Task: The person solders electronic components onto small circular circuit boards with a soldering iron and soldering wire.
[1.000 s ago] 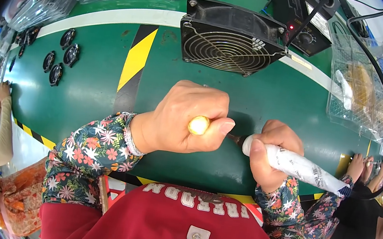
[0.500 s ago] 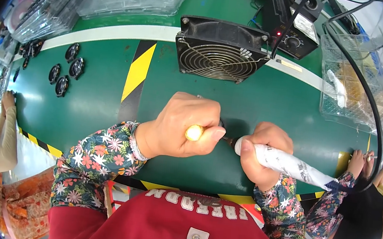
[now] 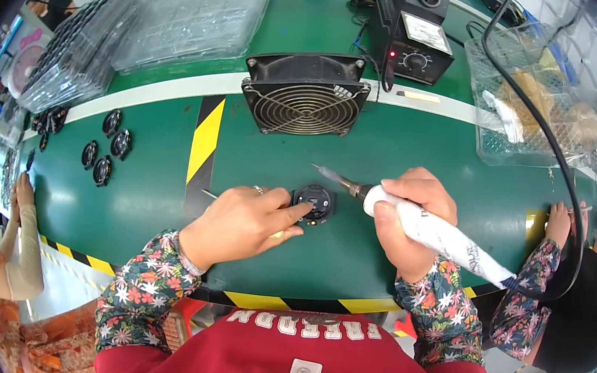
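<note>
My left hand rests over a round black watch-like housing on the green table, its index finger pressing into the middle of the housing. Tucked in the same closed hand is a thin tool with a yellow end; a narrow metal end sticks out at the left, and the rest is hidden by my fingers. My right hand grips a soldering iron by its white-wrapped handle. The iron's tip points left, just above and beyond the housing, apart from it.
A black fan stands ahead, with a soldering station behind it to the right. Several similar black housings lie at the left. Clear plastic trays and a clear basket stand farther back. The iron's black cord loops at the right. People sit on both sides.
My left hand has turned over and lowered, so the housing now shows beneath its fingertip. The soldering iron's tip has come away from my left hand and is in plain sight.
</note>
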{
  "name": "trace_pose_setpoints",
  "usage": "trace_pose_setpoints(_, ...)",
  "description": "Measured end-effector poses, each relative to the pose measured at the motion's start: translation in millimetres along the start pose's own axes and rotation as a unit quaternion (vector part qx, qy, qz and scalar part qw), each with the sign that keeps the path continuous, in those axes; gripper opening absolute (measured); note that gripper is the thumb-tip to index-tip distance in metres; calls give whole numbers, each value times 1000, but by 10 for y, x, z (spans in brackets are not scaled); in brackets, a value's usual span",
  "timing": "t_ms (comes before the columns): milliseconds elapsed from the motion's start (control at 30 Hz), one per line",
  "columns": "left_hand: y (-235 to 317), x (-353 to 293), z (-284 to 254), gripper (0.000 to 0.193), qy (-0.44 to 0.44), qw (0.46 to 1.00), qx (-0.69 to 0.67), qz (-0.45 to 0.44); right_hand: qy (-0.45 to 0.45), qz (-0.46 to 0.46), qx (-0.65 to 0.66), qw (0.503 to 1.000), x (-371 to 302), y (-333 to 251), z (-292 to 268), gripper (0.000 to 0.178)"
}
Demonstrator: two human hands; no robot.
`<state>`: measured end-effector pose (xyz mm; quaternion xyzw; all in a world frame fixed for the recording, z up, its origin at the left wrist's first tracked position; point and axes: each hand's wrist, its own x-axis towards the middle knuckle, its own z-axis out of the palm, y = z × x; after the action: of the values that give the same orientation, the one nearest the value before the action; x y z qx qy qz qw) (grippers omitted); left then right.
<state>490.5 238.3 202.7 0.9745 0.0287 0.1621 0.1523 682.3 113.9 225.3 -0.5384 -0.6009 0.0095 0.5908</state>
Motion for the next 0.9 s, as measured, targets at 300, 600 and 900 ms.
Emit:
trace_pose_setpoints(300,61,220,354,15,33,995,-9,91,6,-53,-75,996,-131,-96,23,20)
trace_pose_setpoints(600,560,632,798,23,75,988,-62,121,168,60,23,984,-147,-49,101,12)
trace_pose_setpoints(900,402,161,393,36,52,975,-111,187,75,99,39,992,-214,4,121,9)
